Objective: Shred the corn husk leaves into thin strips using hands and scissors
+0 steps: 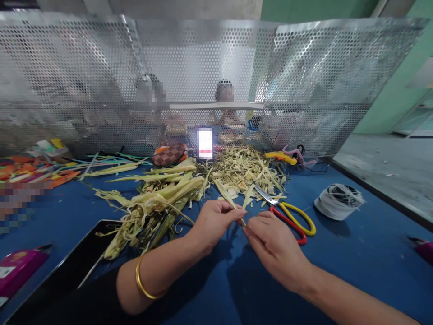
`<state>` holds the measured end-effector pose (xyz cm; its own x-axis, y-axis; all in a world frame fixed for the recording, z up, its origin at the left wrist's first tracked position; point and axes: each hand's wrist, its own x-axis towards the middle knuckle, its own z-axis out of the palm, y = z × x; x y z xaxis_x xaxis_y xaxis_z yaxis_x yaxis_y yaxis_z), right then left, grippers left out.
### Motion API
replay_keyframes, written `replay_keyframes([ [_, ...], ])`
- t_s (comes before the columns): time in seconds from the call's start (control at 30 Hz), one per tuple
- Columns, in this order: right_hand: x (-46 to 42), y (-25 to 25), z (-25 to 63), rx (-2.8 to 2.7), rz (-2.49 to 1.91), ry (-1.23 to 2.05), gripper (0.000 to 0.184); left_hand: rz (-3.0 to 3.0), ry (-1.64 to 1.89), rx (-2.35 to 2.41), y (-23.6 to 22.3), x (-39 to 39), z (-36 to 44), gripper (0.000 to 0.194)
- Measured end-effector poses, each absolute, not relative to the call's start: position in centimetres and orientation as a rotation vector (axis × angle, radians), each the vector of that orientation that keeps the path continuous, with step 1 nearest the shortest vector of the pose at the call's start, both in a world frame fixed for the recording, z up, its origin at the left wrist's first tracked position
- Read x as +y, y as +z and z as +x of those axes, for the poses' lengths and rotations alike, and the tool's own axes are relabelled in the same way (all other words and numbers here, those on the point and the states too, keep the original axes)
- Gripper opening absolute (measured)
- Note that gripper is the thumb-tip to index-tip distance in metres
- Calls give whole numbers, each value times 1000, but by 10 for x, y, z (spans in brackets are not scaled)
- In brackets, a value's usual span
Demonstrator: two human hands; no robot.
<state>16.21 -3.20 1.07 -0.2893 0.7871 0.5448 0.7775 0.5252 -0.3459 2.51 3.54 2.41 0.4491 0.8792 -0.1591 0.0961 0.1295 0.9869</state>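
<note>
A pale corn husk strip (226, 194) runs between my two hands over the blue table. Thumb and fingers of my left hand (211, 225) pinch it near the middle. My right hand (275, 248) is closed around its lower end, and the fingertips there are partly hidden. Another short husk piece (249, 195) stands just beyond my fingers. Scissors (287, 221) with one red and one yellow handle lie right behind my right hand, blades toward the scraps. To the left of my left hand is a heap of corn husks (162, 201), long and loosely tangled.
Shredded husk scraps (245, 169) are piled ahead, beside a lit phone (204, 143). A white twine roll (334, 203) sits at right, yellow-handled pliers (280, 157) farther back. At left lie a black tray (74, 262) and a purple packet (23, 271). A perforated metal screen (203, 58) closes the back.
</note>
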Motion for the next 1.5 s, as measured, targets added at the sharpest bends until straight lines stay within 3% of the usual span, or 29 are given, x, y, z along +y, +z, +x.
replay_keyframes([
  [0.13,-33,9,163,-2068,-1291,60,33,1309,655,919,27,39,23,45],
  [0.3,-21,8,176,-1677,-1438,596,43,1273,567,910,34,44,19,47],
  [0.53,-10,6,183,-1215,-1319,950,29,1458,416,901,27,39,19,32],
  [0.87,-5,-7,181,-1141,-1365,780,27,1546,353,825,31,38,18,27],
  [1.1,-10,15,193,-1678,-1362,114,15,1649,359,816,19,34,22,27],
  [1.17,-12,16,189,-1811,-1343,184,12,1690,339,857,19,33,23,30],
  [1.33,-13,15,178,-1745,-1353,467,24,1682,320,888,23,25,25,30],
  [1.5,-18,15,172,-1696,-1260,356,25,1655,350,813,24,22,26,23],
])
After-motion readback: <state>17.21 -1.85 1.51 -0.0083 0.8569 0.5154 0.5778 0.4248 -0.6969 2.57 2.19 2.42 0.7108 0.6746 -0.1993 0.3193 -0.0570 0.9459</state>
